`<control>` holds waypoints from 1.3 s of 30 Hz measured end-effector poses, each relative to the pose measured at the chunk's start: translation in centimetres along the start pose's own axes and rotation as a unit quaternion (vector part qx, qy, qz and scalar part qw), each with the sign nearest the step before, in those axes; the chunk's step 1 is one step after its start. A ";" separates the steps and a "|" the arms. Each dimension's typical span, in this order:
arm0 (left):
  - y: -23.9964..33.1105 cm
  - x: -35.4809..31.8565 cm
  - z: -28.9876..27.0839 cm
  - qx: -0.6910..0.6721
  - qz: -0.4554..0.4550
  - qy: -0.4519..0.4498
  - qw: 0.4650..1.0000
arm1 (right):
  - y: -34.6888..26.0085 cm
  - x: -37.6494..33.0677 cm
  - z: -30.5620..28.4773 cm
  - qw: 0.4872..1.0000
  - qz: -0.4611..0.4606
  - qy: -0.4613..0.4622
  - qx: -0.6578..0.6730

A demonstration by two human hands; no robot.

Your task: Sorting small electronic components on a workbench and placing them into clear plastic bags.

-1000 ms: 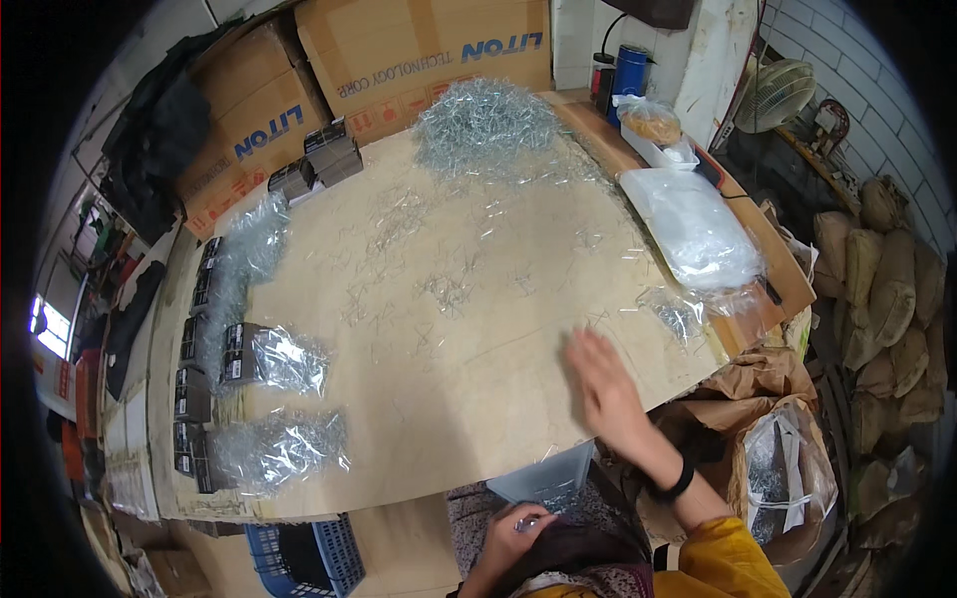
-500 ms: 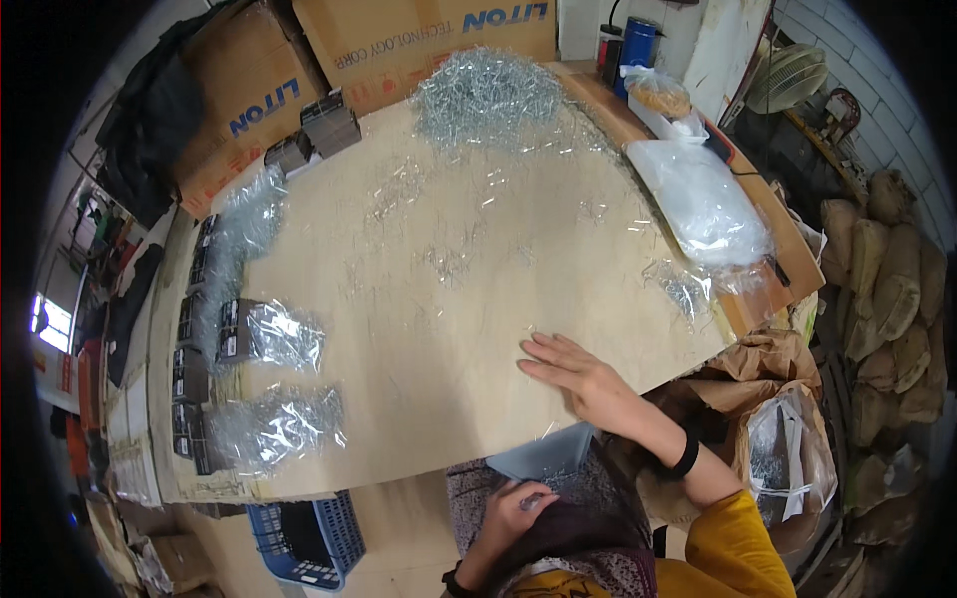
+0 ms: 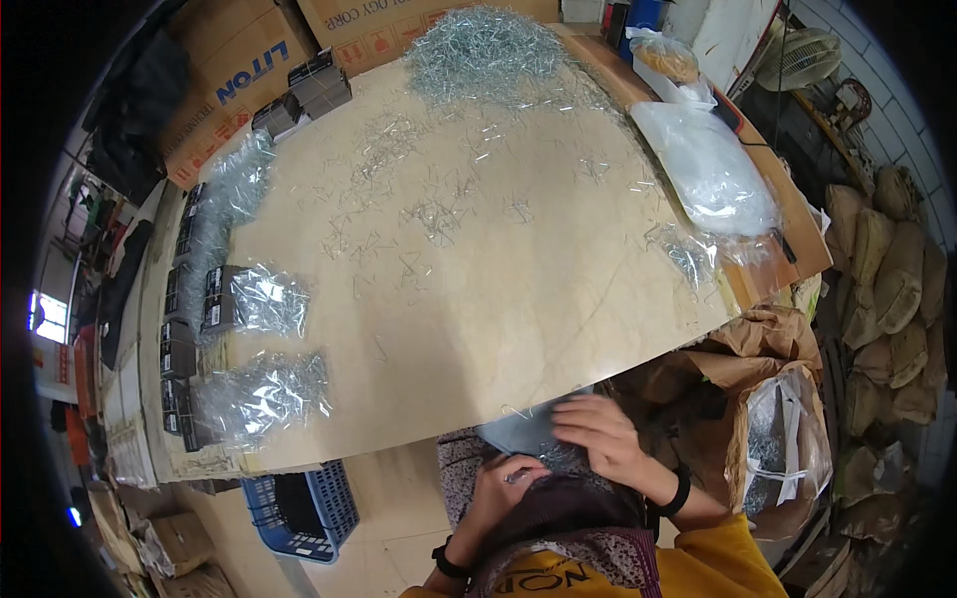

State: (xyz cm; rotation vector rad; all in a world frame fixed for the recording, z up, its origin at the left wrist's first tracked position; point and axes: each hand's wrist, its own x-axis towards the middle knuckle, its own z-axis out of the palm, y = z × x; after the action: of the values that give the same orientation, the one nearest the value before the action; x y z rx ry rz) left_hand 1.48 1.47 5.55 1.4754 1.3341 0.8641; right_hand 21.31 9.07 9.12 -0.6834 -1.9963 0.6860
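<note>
At the table's front edge, a blue-grey tray (image 3: 520,431) rests by my lap with small thin metal pieces in it. My right hand (image 3: 603,439) is over the tray's right side, palm down, its fingers stretched out and slightly blurred. My left hand (image 3: 501,490) is closed at the tray's near left, and a small shiny bit shows between thumb and fingers, too small to name. Thin silvery metal pins (image 3: 434,219) lie scattered across the wooden table (image 3: 478,329), with a large heap of pins (image 3: 483,55) at the back.
Clear bags of pins (image 3: 261,394) and dark small boxes (image 3: 179,349) line the left edge. A stack of clear plastic bags (image 3: 703,164) lies at the right. Below are a blue basket (image 3: 299,513) and an open paper sack (image 3: 783,439). Cardboard boxes (image 3: 229,80) stand behind.
My right hand has moved from the tabletop down to the tray. The view has shifted, so the table sits higher in the picture. My left hand stays closed by the tray.
</note>
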 end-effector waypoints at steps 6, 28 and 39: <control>-0.4 0.0 0.2 0.081 0.044 -0.024 0.995 | -0.6 -5.7 0.8 0.956 0.278 -0.052 -0.077; -3.0 -0.7 1.0 -0.044 -0.016 -0.105 0.993 | 1.1 -8.0 1.7 0.913 0.298 -0.251 0.118; 7.2 1.9 -2.4 -0.240 -0.042 0.105 0.964 | -1.5 0.1 -1.8 0.976 0.112 -0.159 0.094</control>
State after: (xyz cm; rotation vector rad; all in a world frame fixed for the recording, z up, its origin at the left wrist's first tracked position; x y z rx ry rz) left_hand 1.86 3.96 12.94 0.9644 1.2154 1.2135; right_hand 22.54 8.45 11.01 -0.7270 -2.1235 1.1670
